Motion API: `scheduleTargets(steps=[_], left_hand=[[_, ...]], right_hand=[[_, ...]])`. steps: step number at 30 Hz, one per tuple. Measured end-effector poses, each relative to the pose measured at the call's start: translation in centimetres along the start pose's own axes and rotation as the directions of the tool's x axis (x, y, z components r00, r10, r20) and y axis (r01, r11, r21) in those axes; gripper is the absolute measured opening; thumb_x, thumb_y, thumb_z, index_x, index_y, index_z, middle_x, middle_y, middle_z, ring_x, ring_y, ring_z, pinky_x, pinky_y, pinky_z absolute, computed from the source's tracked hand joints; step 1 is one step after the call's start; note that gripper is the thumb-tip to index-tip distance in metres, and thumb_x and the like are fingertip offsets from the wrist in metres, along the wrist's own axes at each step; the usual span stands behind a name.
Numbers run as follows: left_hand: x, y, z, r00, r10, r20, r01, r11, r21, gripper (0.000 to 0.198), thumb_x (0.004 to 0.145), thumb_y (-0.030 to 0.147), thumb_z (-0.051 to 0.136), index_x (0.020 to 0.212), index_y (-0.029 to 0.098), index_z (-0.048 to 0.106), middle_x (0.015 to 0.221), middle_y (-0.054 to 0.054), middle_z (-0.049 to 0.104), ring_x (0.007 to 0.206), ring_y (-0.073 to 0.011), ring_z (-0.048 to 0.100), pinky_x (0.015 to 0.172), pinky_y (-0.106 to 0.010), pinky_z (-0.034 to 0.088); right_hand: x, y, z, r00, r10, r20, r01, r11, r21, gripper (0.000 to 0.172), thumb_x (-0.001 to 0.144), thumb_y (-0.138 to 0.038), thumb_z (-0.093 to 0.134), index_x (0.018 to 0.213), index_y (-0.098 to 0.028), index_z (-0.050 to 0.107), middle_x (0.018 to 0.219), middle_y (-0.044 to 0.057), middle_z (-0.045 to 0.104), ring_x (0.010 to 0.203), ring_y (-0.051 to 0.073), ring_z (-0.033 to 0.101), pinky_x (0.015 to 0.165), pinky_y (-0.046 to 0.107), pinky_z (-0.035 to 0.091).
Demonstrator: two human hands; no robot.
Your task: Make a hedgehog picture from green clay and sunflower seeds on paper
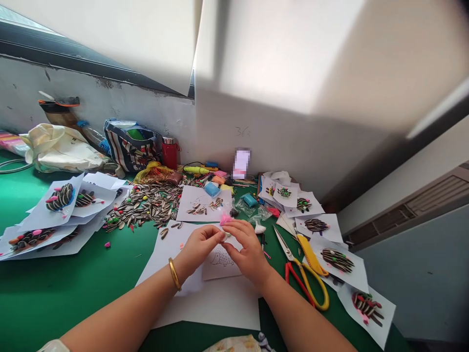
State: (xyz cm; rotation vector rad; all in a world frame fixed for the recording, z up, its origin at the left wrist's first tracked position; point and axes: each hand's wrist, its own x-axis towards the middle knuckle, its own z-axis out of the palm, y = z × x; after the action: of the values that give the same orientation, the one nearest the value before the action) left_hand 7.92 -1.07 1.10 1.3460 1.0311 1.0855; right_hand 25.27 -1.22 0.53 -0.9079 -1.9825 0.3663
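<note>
My left hand, with a gold bangle on its wrist, meets my right hand over the middle of the table. Between the fingertips of both is a small white lump of modelling clay, partly hidden by the fingers. Below them lies a white card with a hedgehog outline drawn on it, on top of larger white sheets. A bit of pink clay shows just beyond the fingers. Several sunflower seeds rest on the paper left of my hands.
A heap of sunflower seeds spreads at the back left. Scissors and a yellow utility knife lie to the right. Finished seed pictures line both sides. A red flask and a striped bag stand by the wall.
</note>
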Motion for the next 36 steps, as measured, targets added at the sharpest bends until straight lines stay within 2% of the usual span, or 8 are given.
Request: scheduleTargets(steps=[6,10,13,22,26,32,36], left_hand=[[-0.18,0.45,0.16,0.999,-0.022,0.036,0.024,0.997,-0.070,0.027,0.079,0.043,0.070,0.079,0.015,0.071,0.079,-0.004,0.066,0.075,-0.0164,0.056,0.072,-0.029,0.046],[-0.12,0.26,0.04,0.993,-0.069,0.100,0.081,0.989,-0.123,0.029,0.078,0.041,0.071,0.089,0.015,0.074,0.090,-0.007,0.071,0.082,-0.0188,0.060,0.076,-0.031,0.047],[-0.09,0.03,-0.11,0.984,-0.114,0.136,0.135,0.979,-0.155,0.030,0.076,0.042,0.074,0.085,0.013,0.075,0.086,-0.008,0.072,0.079,-0.0189,0.060,0.075,-0.031,0.047],[-0.25,-0.44,-0.21,0.973,-0.186,0.139,0.210,0.960,-0.185,0.031,0.072,0.043,0.078,0.079,0.012,0.073,0.078,-0.005,0.068,0.074,-0.0152,0.057,0.070,-0.028,0.045],[-0.15,-0.39,-0.26,0.973,-0.186,0.133,0.210,0.957,-0.198,0.032,0.072,0.043,0.078,0.079,0.013,0.073,0.077,-0.004,0.067,0.075,-0.0152,0.057,0.072,-0.028,0.045],[-0.20,0.04,-0.24,0.975,-0.190,0.113,0.205,0.969,-0.142,0.030,0.072,0.044,0.078,0.075,0.015,0.073,0.076,-0.003,0.066,0.074,-0.0144,0.056,0.071,-0.027,0.045],[-0.19,-0.14,-0.36,0.976,-0.183,0.117,0.199,0.969,-0.145,0.029,0.072,0.043,0.078,0.075,0.015,0.073,0.075,-0.003,0.066,0.074,-0.0148,0.057,0.072,-0.027,0.045]], right_hand=[[0.00,0.07,0.01,0.999,-0.010,-0.035,0.011,0.999,0.030,0.019,0.090,-0.029,0.063,0.107,-0.029,0.069,0.115,0.005,0.067,0.116,0.024,0.056,0.102,0.047,0.045],[-0.08,0.01,0.14,1.000,-0.002,-0.028,0.003,0.999,0.035,0.019,0.089,-0.027,0.065,0.107,-0.029,0.070,0.115,0.005,0.066,0.116,0.023,0.055,0.102,0.045,0.045],[-0.10,-0.01,0.25,1.000,0.000,-0.022,0.001,0.999,0.046,0.022,0.087,-0.028,0.068,0.108,-0.030,0.070,0.115,0.005,0.065,0.115,0.023,0.054,0.102,0.045,0.045],[-0.07,-0.01,0.13,0.999,-0.016,-0.048,0.020,0.997,0.075,0.017,0.085,-0.023,0.070,0.100,-0.030,0.072,0.109,0.004,0.068,0.113,0.024,0.055,0.100,0.046,0.045],[-0.08,0.06,0.00,0.998,-0.018,-0.052,0.022,0.997,0.076,0.019,0.084,-0.024,0.071,0.102,-0.030,0.071,0.111,0.004,0.068,0.113,0.024,0.056,0.100,0.047,0.045],[0.06,0.07,-0.26,0.997,-0.046,-0.060,0.051,0.996,0.070,0.013,0.086,-0.021,0.069,0.094,-0.030,0.072,0.108,0.003,0.068,0.112,0.023,0.056,0.098,0.045,0.047],[0.19,-0.03,-0.36,0.997,-0.054,-0.059,0.056,0.997,0.044,0.016,0.085,-0.020,0.069,0.098,-0.029,0.072,0.111,0.004,0.068,0.113,0.024,0.055,0.099,0.046,0.047]])
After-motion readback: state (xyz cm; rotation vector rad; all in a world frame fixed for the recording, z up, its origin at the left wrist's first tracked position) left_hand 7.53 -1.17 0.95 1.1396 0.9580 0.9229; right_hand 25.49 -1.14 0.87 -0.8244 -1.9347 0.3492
